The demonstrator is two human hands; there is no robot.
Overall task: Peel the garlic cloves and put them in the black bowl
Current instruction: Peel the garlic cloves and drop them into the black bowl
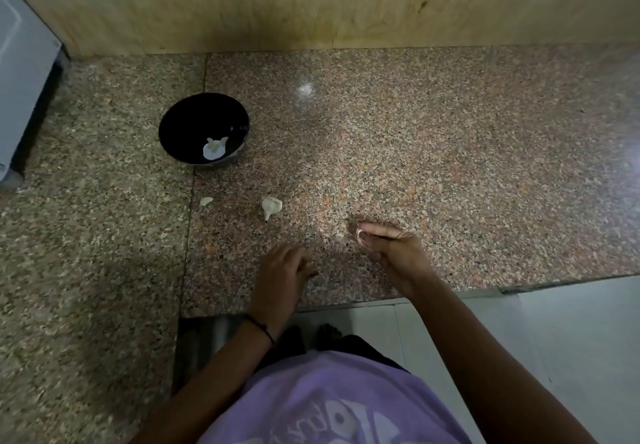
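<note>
I see a speckled pink-grey granite counter [450, 149], polished, w/ one glare spot. The black bowl [183, 114], round & glossy, sits far left. Inside it is white peeled garlic [214, 149], lumpy; can't count the pcs. On the stone btwn bowl & hands lie a garlic clove [272, 206], teardrop-shaped w/ a tail, and a small pale scrap [206, 201] to its left.

The right hand [391, 249] pinches a tiny pale piece [360, 232] btwn thumb & forefinger. Clove or skin, can't tell, as it's mostly hidden. The left hand [282, 270] is blurred, fingers loosely bent over the counter, nothing seen in it. A white appliance [20, 80] is cut off at the left edge.
</note>
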